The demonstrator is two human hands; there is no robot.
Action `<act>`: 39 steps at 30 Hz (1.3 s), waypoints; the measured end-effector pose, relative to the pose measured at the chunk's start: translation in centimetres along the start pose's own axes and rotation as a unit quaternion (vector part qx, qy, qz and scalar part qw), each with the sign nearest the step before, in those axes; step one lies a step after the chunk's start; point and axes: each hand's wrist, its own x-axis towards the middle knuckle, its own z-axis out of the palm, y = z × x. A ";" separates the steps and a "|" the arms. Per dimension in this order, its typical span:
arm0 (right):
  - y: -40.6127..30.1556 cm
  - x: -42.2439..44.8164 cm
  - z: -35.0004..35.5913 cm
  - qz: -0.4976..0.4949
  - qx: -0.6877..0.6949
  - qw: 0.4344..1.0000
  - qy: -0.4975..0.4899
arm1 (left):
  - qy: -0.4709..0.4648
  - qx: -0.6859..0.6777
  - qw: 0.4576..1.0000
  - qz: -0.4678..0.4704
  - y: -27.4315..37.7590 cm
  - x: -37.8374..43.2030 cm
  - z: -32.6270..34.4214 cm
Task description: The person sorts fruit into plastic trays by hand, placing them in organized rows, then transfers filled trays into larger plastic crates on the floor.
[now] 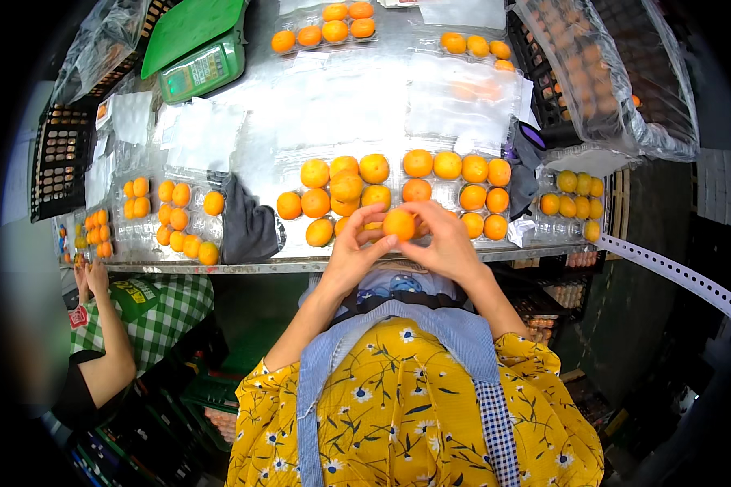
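Between the fingertips of my left hand [357, 242] and my right hand [440, 234] is a single mandarin orange [399, 224], held above the table's front edge. Behind it, mandarins [315, 202] sit in a clear plastic clamshell tray, and one mandarin [346, 185] rests on top of the others. To the right, a second clear tray [443, 193] holds more mandarins along its back row and right side, with bare cups showing in its middle. My hands and wrists hide the front parts of both trays.
A green scale [204, 67] stands at the back left. Grey cloths [250, 222] lie beside the trays. Plastic-lined crates [585, 67] stand at the back right. A perforated white strip [676, 274] juts off the right edge. A co-worker's hands [91, 277] are at the far left.
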 end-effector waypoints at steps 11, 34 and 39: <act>5.1 0.8 -3.6 0.009 -0.215 0.976 0.042 | -0.033 0.184 0.976 -0.110 -3.4 0.3 -0.3; 14.7 7.4 -12.4 0.068 -0.236 0.949 0.195 | 0.190 -0.241 0.926 -0.218 -7.5 0.1 5.8; 15.6 8.9 -13.4 0.142 -0.197 0.958 0.151 | 0.212 -0.232 0.933 -0.176 -7.5 0.4 7.2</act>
